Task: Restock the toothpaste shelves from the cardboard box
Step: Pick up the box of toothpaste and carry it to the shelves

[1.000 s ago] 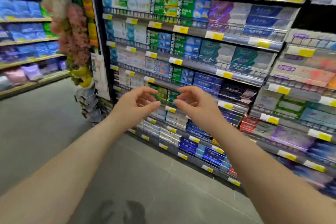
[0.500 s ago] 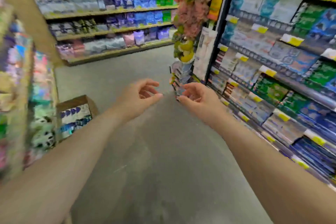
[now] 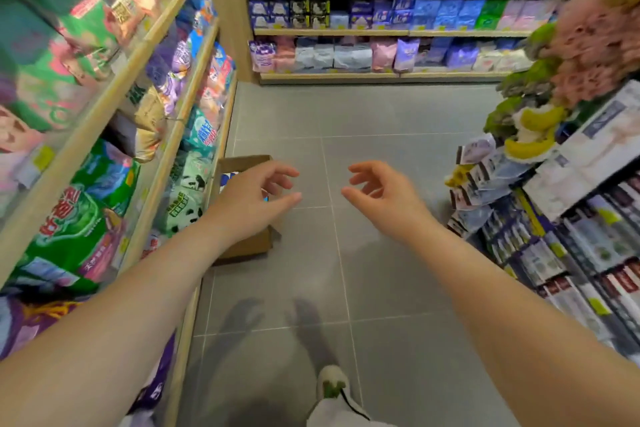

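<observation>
Cardboard box (image 3: pixel 247 246): plain brown, with a blue-and-white patch showing inside. Floor (image 3: pixel 381 107): grey tiles, paler grout lines. Shelf (image 3: pixel 162 163) on my left: pale wood, holding green, purple and pink packs; one pack (image 3: pixel 183 215) has a black-and-white cow print. Toothpaste shelves (image 3: pixel 575 208): dark rails, yellow tags. My shoe (image 3: pixel 330 381): white, green accent.

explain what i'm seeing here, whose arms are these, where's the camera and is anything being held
There is no machine: these are a person's two bare arms, filmed by one wide-angle camera worn on the head, looking forward and down. The left hand and right hand reach out over the grey tiled floor, fingers loosely spread, with no grip on anything. Partly behind the left hand an open brown cardboard box stands on the floor beside the wooden shelves of colourful bags. The dark metal shelves of small boxed goods are on the right. A white shoe shows below.
</observation>
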{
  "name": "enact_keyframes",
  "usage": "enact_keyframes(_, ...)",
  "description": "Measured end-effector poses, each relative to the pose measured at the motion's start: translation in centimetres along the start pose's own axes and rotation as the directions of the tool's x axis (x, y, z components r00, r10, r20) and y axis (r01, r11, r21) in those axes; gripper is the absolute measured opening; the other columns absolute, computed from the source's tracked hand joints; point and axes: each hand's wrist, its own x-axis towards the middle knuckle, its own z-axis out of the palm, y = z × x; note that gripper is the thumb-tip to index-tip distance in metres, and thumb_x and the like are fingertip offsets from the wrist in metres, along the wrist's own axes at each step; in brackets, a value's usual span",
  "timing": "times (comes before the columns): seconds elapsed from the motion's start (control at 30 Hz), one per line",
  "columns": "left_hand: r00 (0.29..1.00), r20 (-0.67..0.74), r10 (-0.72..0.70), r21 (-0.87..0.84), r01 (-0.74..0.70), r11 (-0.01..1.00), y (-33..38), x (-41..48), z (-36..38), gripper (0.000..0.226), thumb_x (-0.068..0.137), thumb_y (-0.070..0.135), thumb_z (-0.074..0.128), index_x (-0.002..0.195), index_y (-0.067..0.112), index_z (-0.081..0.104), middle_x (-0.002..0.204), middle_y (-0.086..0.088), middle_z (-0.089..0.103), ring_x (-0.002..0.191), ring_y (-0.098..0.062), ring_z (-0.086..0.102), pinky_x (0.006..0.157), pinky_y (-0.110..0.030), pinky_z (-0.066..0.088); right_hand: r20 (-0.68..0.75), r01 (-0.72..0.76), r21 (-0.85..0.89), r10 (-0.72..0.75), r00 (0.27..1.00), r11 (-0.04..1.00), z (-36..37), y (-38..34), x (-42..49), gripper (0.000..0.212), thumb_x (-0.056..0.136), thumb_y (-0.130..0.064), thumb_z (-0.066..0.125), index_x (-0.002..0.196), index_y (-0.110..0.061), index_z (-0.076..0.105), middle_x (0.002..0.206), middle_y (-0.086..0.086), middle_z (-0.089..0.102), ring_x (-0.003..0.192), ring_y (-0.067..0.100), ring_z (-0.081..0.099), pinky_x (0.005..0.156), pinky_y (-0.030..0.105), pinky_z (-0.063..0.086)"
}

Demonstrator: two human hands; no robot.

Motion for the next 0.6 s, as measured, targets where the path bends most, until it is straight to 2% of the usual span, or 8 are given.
enact_keyframes(0.17,0.991,-0.071,-0.113,-0.035,0.11,0.993,-2.9,6.1,-2.6,0.028,0.082,0.033,0.07,0.108,0.036,0.06,0.097,0.013,0.063,0.089,-0.01,0.06,0.084,-0.032,0.052,0.126,0.014,0.001,-0.014,0.992,1.0,2.5,-0.2,9.4,0.032,0.085,-0.026,0.067,0.115,-0.022,0.058,0.1,-0.003,0.062,0.073,0.006,0.053,0.074,0.023,0.048)
enact_keyframes(0.37,0.97,-0.134,-0.205,-0.07,0.197,0.978,-9.3,13.3,-7.4,0.028,0.081,0.031,0.07,0.107,0.036,0.061,0.096,0.013,0.064,0.089,-0.009,0.061,0.085,-0.035,0.052,0.222,0.034,-0.014,-0.03,0.975,0.999,7.9,-0.9,20.4,0.032,0.085,-0.028,0.067,0.116,-0.023,0.058,0.1,-0.005,0.062,0.074,0.006,0.053,0.073,0.026,0.049)
enact_keyframes(0.6,0.965,-0.083,-0.249,-0.107,0.24,0.965,-18.5,23.6,-13.6,0.028,0.082,0.023,0.072,0.106,0.031,0.061,0.093,0.008,0.065,0.079,-0.015,0.059,0.076,-0.028,0.05,0.199,-0.022,-0.002,0.022,0.98,1.0,16.3,-1.3,32.8,0.031,0.085,-0.028,0.067,0.114,-0.024,0.057,0.1,-0.005,0.06,0.079,0.01,0.054,0.071,0.026,0.049)
